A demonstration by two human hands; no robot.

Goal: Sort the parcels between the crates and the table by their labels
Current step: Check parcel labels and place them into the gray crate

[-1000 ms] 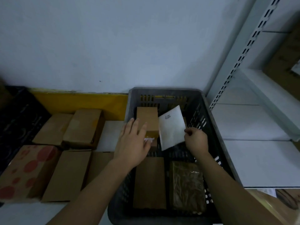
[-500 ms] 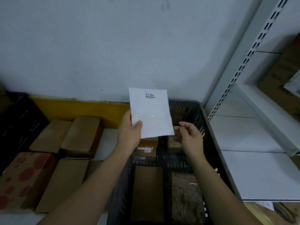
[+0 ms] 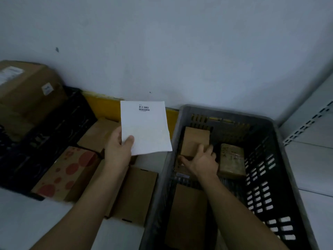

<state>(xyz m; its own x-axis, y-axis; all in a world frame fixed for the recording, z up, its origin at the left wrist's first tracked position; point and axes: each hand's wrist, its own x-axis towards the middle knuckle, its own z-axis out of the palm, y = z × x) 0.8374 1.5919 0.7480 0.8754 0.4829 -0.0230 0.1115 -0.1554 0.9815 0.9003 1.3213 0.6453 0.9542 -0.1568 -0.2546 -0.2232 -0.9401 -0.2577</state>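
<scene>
Head view: left hand (image 3: pixel 118 150) pinches white envelope (image 3: pixel 145 128) upright above the table parcels, label facing up for reading; right hand (image 3: pixel 201 162) grips brown box (image 3: pixel 194 139) inside grey crate (image 3: pixel 281 159), likely next to sort

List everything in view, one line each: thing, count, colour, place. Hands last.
white envelope: one, white, printed 0-3-3003 with a barcode, held up over the table parcels
grey crate: one, grey, right side
brown boxes in the crate: at least two, brown, far left and near left of the crate
taped parcel: one, tan, far right of the crate
black crate: one, black, left
large carton: one, brown, on the black crate
spotted box: one, brown with red dots, on the table
plain boxes: several, brown, on the table
shelving: white, far right
left hand: pinches the envelope
right hand: grips the far brown box in the grey crate
</scene>
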